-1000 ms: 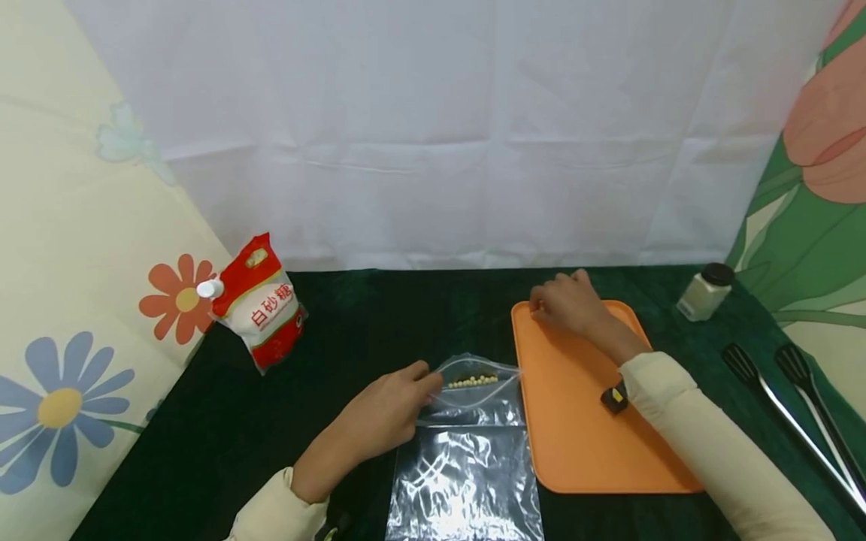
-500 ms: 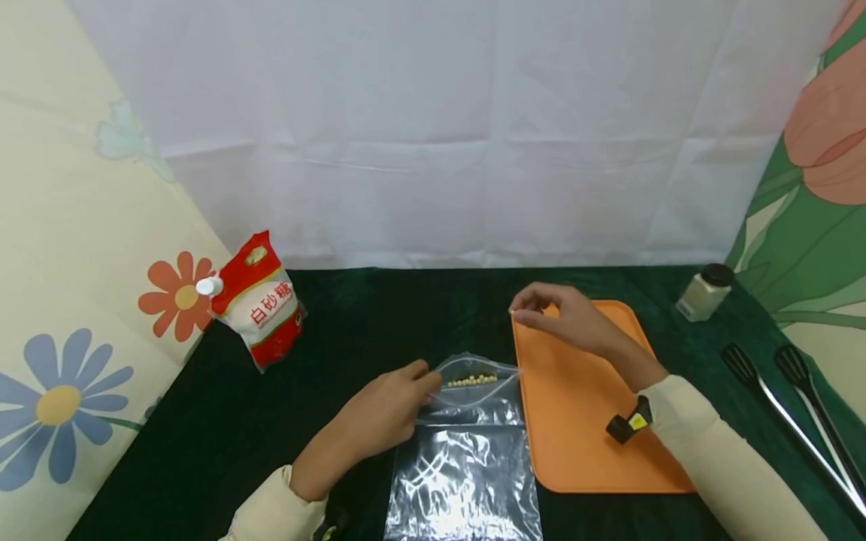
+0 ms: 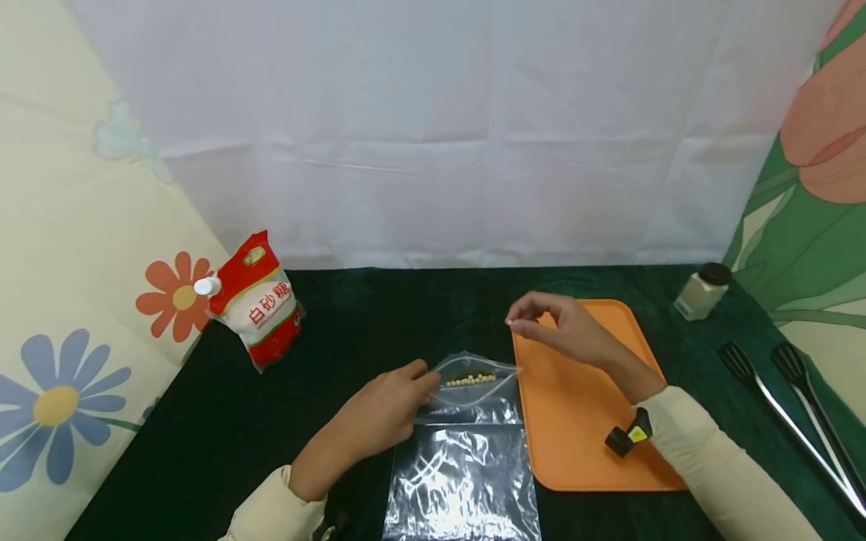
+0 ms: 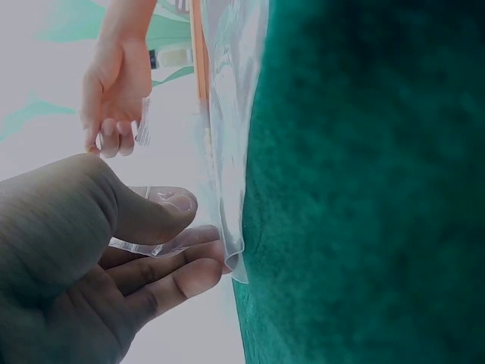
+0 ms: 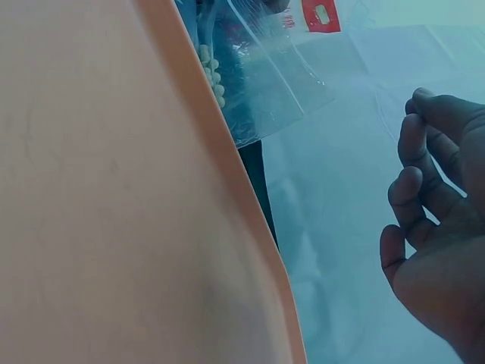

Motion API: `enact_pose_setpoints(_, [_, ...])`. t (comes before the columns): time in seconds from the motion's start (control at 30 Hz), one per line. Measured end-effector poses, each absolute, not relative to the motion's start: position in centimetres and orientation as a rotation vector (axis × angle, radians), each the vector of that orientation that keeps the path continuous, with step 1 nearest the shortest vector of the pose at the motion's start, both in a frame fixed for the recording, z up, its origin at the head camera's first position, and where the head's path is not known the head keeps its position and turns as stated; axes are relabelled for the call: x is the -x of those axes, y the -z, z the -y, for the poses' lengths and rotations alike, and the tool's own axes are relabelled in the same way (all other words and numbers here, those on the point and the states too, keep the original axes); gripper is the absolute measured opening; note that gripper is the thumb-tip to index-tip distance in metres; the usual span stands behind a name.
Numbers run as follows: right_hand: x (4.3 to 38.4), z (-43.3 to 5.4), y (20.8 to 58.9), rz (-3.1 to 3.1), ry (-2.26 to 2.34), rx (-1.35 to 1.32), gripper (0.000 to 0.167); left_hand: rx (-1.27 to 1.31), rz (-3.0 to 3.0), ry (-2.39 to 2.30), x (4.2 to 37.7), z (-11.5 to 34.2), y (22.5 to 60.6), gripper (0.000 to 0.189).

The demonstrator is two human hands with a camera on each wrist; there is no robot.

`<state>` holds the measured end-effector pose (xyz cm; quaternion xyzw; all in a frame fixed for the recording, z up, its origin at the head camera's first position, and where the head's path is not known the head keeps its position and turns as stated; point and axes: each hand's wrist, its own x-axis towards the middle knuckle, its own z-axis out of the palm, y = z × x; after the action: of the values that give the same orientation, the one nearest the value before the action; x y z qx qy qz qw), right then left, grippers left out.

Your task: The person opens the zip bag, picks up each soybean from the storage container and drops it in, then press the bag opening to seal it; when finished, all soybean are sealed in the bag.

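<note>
My left hand (image 3: 389,409) pinches the left edge of a clear zip bag (image 3: 460,481) lying on the dark green cloth. The bag's mouth gapes, and several pale yellow beans (image 3: 470,380) lie just inside it. Over the upper left corner of an orange tray (image 3: 575,428), my right hand (image 3: 568,330) is raised with thumb and index finger together. Between those fingertips is a tiny pale bean (image 3: 509,321); in the right wrist view the fingers hide it. The left wrist view has the bag's film (image 4: 170,246) between thumb and fingers.
A red and white bag of sugar (image 3: 271,304) with a white cap stands at the back left. At the right are a black-lidded jar (image 3: 700,294) and metal tongs (image 3: 798,430) with black slotted heads. A white cloth (image 3: 433,150) hangs behind.
My right hand has lifted off the tray's far left corner and come slightly left and nearer, the bean now showing at its fingertips. The left hand and bag have stayed put.
</note>
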<state>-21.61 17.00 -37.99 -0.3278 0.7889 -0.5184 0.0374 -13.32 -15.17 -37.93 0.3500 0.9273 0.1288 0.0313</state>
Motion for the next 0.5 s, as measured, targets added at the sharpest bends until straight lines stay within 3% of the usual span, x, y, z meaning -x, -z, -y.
enact_pose_setpoints(0.3, [21.56,-17.04,37.93,-2.411,1.583,1.034,0.014,-1.056,-2.845,-0.399,13.31,15.11,37.78,0.035])
enact_pose_setpoints(0.5, [21.29,-16.27,38.12,-2.402,1.453,1.213,0.011,-1.052,-2.856,-0.398,13.29,15.03,37.78,0.035])
